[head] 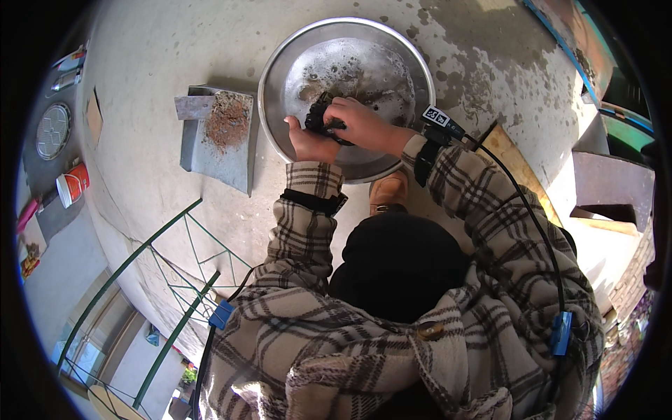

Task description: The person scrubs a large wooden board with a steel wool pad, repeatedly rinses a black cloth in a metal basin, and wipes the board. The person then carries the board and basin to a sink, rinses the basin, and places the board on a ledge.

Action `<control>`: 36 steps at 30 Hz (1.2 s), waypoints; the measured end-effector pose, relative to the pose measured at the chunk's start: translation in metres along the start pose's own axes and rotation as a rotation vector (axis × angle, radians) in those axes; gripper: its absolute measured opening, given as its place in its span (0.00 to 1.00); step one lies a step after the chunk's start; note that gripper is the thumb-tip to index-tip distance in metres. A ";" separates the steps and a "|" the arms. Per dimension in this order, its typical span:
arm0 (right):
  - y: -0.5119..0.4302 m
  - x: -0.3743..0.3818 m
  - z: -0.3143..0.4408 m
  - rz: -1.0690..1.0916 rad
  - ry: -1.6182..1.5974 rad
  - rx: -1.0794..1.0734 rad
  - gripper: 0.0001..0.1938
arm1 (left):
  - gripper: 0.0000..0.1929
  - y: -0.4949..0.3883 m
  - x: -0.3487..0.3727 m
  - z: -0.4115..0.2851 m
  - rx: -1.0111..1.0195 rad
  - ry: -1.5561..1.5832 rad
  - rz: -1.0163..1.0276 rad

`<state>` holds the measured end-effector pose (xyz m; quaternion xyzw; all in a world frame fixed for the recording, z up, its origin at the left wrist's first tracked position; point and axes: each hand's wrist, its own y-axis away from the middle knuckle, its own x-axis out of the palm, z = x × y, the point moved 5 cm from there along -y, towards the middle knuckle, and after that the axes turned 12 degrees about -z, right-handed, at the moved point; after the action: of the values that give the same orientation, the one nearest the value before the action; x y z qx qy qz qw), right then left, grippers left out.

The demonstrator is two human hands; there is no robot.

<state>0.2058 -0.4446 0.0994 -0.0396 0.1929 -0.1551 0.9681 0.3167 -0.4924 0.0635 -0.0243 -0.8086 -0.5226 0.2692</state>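
Observation:
Both of my hands are over a round metal basin (345,22) on the concrete floor, with cloudy, foamy water (346,63) in it. Between them is a black, lumpy, wet-looking item (317,113), possibly cloth; its exact kind is unclear. My left hand (311,142) cups it from below, palm turned up and thumb raised. From above and the right, my right hand (359,125) grips it with curled fingers. Part of the black item is hidden behind my right fingers. Dark bits float in the water around it.
Left of the basin lies a sheet-metal dustpan (218,163) with reddish-brown dirt (228,121) and a flat metal strip (195,107). A green metal frame (173,336) stands at lower left. Behind my right arm is a wooden board (501,149). A cable (530,207) runs along my right sleeve.

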 end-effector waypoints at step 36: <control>0.002 -0.007 0.027 -0.201 -0.363 0.215 0.26 | 0.28 0.032 0.039 0.022 -0.075 0.049 0.505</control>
<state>0.2102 -0.4402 0.1267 0.0175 -0.0071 -0.2605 0.9653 0.2846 -0.4683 0.1008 -0.2226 -0.7503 -0.4689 0.4094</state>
